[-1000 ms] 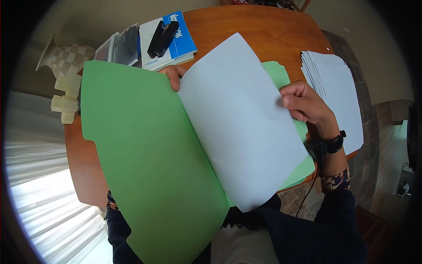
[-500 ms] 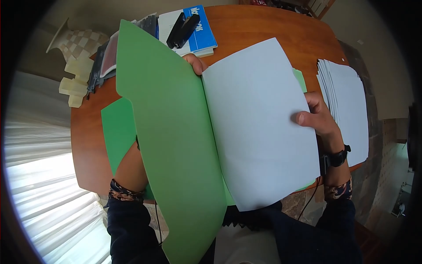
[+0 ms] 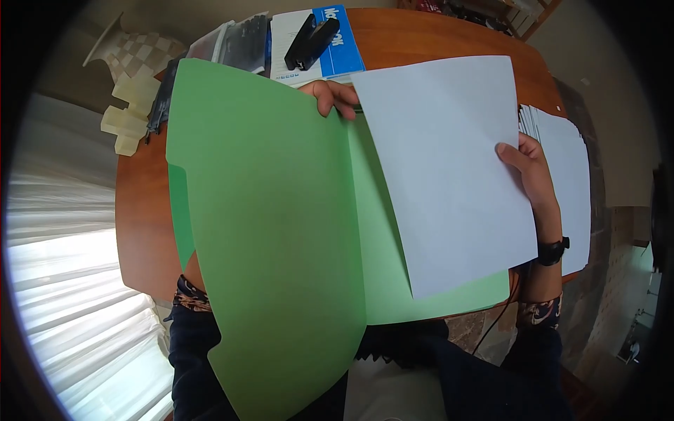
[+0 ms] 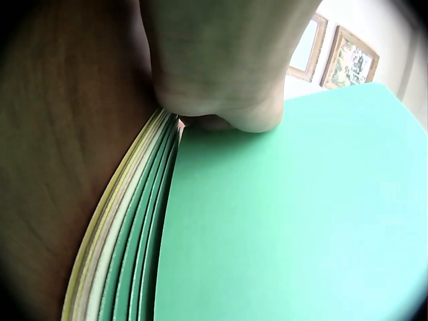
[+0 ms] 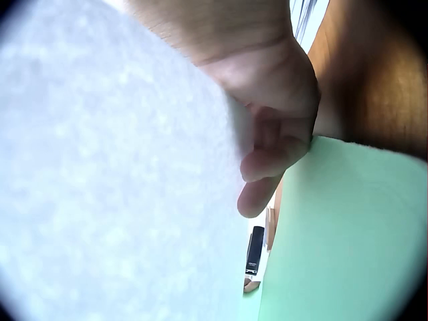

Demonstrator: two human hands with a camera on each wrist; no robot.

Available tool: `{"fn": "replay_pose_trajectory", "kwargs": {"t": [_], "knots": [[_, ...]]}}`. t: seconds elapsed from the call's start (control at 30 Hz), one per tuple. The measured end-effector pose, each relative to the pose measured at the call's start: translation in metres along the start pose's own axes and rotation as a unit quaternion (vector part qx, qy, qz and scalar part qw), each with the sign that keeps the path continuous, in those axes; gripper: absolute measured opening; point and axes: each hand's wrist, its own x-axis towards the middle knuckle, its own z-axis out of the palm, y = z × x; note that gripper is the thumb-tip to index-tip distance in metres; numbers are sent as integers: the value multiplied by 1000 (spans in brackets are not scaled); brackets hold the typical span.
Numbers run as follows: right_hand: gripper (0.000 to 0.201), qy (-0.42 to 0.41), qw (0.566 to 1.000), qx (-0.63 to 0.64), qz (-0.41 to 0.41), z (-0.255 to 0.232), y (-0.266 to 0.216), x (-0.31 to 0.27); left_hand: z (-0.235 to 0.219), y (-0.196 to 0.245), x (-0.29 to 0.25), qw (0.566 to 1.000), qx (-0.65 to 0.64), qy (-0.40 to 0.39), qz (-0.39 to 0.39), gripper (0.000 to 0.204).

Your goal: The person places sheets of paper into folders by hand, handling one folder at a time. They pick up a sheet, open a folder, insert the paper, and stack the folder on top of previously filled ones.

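A green folder (image 3: 274,210) lies spread apart, its left cover raised. My left hand (image 3: 331,97) is at the top of the fold, fingers curled over the cover's upper edge. White paper (image 3: 449,168) hangs tilted above the folder's right side, its right edge pinched by my right hand (image 3: 530,168), thumb on the front. In the left wrist view, the left hand (image 4: 221,67) is against a green cover (image 4: 287,221), beside a stack of folder edges (image 4: 127,227). The right wrist view shows the right hand (image 5: 274,120) at the edge of the white paper (image 5: 120,167).
A black stapler (image 3: 311,43) rests on a notebook (image 3: 344,52) at the back of the wooden table (image 3: 435,42). Plastic packs (image 3: 242,43) and a pale yellow cut-out shape (image 3: 130,112) are at the back left. A stack of white sheets (image 3: 572,182) lies on the right.
The white paper has moved right, away from the fold, with my right hand, uncovering the folder's inner right side. My left fingers have spread at the fold's top.
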Motion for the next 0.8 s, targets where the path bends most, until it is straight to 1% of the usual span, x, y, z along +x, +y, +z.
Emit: {"fn": "replay_pose_trajectory", "kwargs": {"t": [0.03, 0.07, 0.1, 0.3, 0.5, 0.63, 0.67, 0.7, 0.73, 0.8], "knots": [[19, 30, 1000, 2, 5, -1, 0, 1, -1, 0, -1, 1000, 0, 2, 1, 27], [20, 60, 998, 4, 9, -3, 0, 2, -2, 0, -2, 999, -24, -23, 1, 22], [20, 63, 998, 10, 14, -9, 6, 5, -3, 0, -2, 998, -47, -48, 2, 18], [20, 82, 996, 38, 10, -10, 10, 8, -5, -4, -1, 995, -61, -77, 19, 21], [21, 74, 996, 41, 8, -11, 11, 9, -1, 1, -2, 997, -60, -56, -3, 21], [20, 73, 997, 39, 12, -11, 11, 8, -2, -3, -1, 998, -38, -55, 22, 20], [21, 79, 996, 32, 10, -15, 14, 9, 2, 1, 0, 998, -45, -54, 6, 21], [21, 80, 996, 27, 7, -17, 17, 11, 6, 5, -3, 998, -48, -49, -9, 21], [22, 70, 996, 47, 8, -18, 19, 12, 12, 5, -5, 999, -37, -35, -4, 21], [21, 69, 995, 66, -4, -14, 16, 11, 26, 0, -7, 997, 32, 57, 52, 29]]}}
